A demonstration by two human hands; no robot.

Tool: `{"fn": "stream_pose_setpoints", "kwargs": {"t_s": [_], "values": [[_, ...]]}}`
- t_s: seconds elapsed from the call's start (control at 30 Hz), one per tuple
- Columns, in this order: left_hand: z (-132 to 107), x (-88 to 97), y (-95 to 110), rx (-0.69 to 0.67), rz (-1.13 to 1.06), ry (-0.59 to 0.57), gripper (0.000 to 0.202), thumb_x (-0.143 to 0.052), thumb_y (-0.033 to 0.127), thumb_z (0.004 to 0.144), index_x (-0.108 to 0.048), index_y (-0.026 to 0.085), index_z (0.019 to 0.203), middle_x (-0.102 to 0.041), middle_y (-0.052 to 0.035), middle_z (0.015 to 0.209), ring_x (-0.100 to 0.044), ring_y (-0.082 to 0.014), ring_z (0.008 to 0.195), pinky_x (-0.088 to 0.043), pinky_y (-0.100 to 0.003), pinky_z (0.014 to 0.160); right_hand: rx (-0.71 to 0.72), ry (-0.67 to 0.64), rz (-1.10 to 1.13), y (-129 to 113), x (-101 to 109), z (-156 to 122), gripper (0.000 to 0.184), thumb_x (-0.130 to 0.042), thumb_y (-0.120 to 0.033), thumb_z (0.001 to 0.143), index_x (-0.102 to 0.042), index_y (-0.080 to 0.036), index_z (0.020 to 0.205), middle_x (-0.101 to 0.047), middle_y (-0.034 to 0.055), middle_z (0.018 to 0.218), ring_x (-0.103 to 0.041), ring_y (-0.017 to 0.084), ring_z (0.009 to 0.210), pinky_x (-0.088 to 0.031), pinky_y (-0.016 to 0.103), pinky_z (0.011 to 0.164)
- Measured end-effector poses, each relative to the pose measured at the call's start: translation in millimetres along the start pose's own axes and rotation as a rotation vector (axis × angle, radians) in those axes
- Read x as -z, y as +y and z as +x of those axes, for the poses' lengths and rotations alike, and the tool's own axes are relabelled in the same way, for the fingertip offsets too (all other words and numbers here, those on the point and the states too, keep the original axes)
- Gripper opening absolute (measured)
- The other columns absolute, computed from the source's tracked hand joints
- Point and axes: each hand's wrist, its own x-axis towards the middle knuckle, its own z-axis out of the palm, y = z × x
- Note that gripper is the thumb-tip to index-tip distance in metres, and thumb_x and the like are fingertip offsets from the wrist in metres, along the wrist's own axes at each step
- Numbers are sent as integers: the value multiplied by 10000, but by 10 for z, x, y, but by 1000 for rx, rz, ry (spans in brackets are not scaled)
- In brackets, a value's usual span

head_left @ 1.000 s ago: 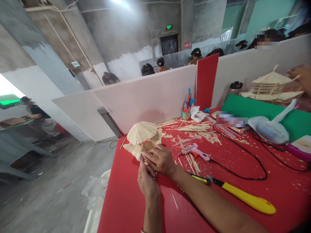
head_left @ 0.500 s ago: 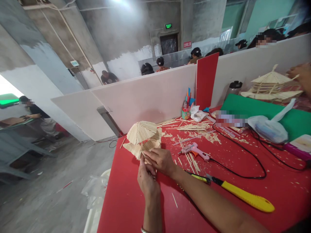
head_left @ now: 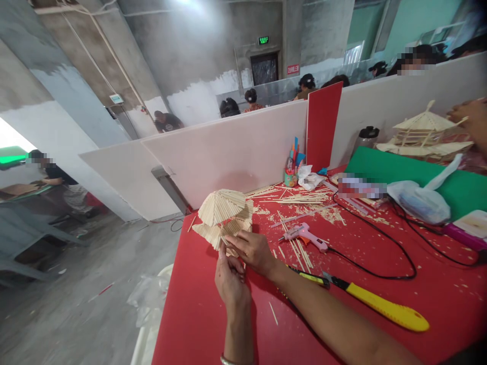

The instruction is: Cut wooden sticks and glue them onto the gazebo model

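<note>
A small pavilion model made of pale wooden sticks [head_left: 223,215] stands near the left edge of the red table [head_left: 198,314]. My right hand [head_left: 251,250] rests against its lower front edge, fingers pinched on a thin stick at the model's base. Just below it, my left hand [head_left: 229,280] has its fingers closed up against the same spot. What the left fingers hold is hidden.
A pink glue gun [head_left: 306,236] with a black cord lies to the right, beside loose sticks [head_left: 300,197]. A yellow-handled knife [head_left: 380,306] lies near my right forearm. A pen cup [head_left: 291,175], plastic bag [head_left: 418,202], green mat [head_left: 395,175] and a second stick model [head_left: 424,134] sit farther back.
</note>
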Motion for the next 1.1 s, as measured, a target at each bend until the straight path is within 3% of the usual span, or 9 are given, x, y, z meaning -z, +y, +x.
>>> {"fn": "stream_pose_setpoints", "kwargs": {"t_s": [0.23, 0.4, 0.67, 1.1], "values": [[-28, -37, 41, 25, 3, 18, 656, -764, 552, 653, -689, 172, 1182, -371, 104, 428, -290, -47, 376, -199, -184, 386, 21, -52, 6, 30, -21, -34, 338, -503, -435, 996, -692, -239, 1195, -647, 9, 772, -581, 98, 652, -357, 221, 538], [-31, -41, 46, 23, -3, 19, 636, -755, 543, 666, -688, 183, 1186, -372, 106, 427, -297, -45, 370, -197, -186, 390, 5, -63, -15, 6, -18, -10, 306, -499, -386, 1008, -699, -234, 1183, -641, 7, 750, -581, 95, 636, -364, 219, 537], [-21, -41, 32, 26, -10, 18, 501, -738, 524, 705, -723, 171, 1060, -374, 100, 409, -293, -45, 365, -202, -186, 387, -53, -30, -8, -43, -17, 22, 328, -471, -371, 1023, -679, -186, 1194, -698, 33, 788, -618, 116, 656, -431, 226, 580], [21, 0, -17, 20, -22, -6, 678, -741, 571, 679, -672, 156, 1210, -384, 98, 396, -280, -55, 381, -207, -177, 383, -68, 8, 62, -51, -22, 15, 355, -422, -380, 1036, -699, -182, 1138, -695, 40, 789, -615, 122, 661, -440, 227, 591]]}}
